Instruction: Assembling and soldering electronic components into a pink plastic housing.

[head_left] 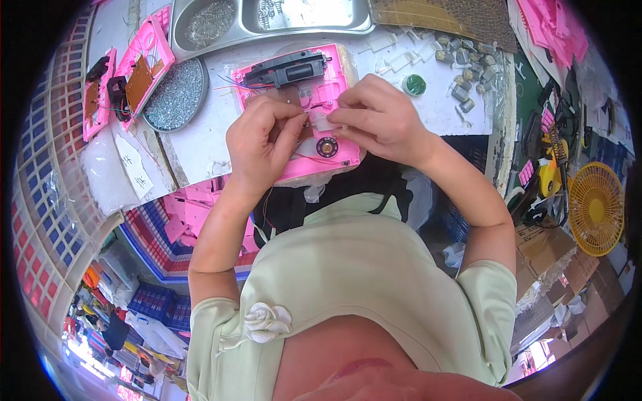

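nearest the camera, a pale green garment with a fabric rose [267, 321] fills the lower frame; both bare forearms rise from it toward the work. left hand [262, 142] is curled, its fingers [292, 128] pinched closed on a small clear piece at the middle of the pink housing [326, 87]. right hand [378, 115] meets it from the other side, fingers [341, 117] likewise pinched shut on the same spot; what exactly sits between the fingertips is too small to tell. the pink housing lies open and flat on the white surface [200, 140], directly under both hands, near its front edge. inside it: a small round speaker [327, 146] below the hands, a black module [289, 67] along the far side, thin red and blue wires [231, 85] trailing left. further left, a round dish of small screws [175, 93], with another pink housing [142, 63] leaning beside it. right of the work, a green round cap [414, 84] and a scatter of small grey parts [465, 73]. farthest, a metal tray [267, 20] with compartments. off the surface to the right, a yellow fan [595, 207].
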Action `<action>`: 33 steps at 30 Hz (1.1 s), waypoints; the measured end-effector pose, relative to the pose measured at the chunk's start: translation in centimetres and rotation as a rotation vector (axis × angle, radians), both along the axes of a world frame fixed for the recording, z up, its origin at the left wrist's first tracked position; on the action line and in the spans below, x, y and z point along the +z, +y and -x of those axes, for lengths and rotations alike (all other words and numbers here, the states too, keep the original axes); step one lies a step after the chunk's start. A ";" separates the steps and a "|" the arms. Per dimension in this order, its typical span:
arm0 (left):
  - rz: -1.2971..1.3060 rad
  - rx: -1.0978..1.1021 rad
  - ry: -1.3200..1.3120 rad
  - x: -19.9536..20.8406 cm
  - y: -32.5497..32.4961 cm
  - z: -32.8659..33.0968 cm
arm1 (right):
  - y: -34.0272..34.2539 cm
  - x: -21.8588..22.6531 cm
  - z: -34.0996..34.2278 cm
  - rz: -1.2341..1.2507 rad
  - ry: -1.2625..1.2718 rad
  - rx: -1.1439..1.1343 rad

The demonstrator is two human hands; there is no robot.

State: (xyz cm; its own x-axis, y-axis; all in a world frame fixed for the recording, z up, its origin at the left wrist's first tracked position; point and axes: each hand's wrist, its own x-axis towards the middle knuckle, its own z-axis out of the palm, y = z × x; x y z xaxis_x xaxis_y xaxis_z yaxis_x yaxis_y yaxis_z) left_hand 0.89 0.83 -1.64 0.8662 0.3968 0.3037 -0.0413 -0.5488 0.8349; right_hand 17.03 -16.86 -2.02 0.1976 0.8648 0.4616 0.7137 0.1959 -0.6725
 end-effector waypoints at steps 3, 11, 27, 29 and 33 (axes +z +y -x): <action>-0.020 0.001 -0.040 -0.5 0.2 0.0 | 0.5 -0.9 0.6 -0.008 -0.011 -0.054; 0.009 0.033 0.031 -0.2 -0.2 0.3 | -0.6 1.0 0.6 0.170 -0.066 -0.152; 0.095 -0.239 0.357 7.1 -2.7 -6.3 | -4.3 4.2 -4.4 0.049 -0.300 -0.455; 0.231 -0.331 0.455 6.8 -3.3 -8.0 | -4.0 4.9 -2.8 -0.021 -0.195 -0.385; 0.370 -0.458 0.469 6.4 -3.8 -8.4 | -5.7 5.2 -2.8 -0.018 0.040 -0.318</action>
State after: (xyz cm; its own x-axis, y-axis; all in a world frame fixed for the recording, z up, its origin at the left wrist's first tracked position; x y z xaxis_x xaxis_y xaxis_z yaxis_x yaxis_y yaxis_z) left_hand 9.33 -3.00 4.75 0.9748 -0.0302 -0.2209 0.2072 -0.2428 0.9477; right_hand 19.80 -22.52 3.19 0.4748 0.7486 0.4628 0.7139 -0.0202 -0.6999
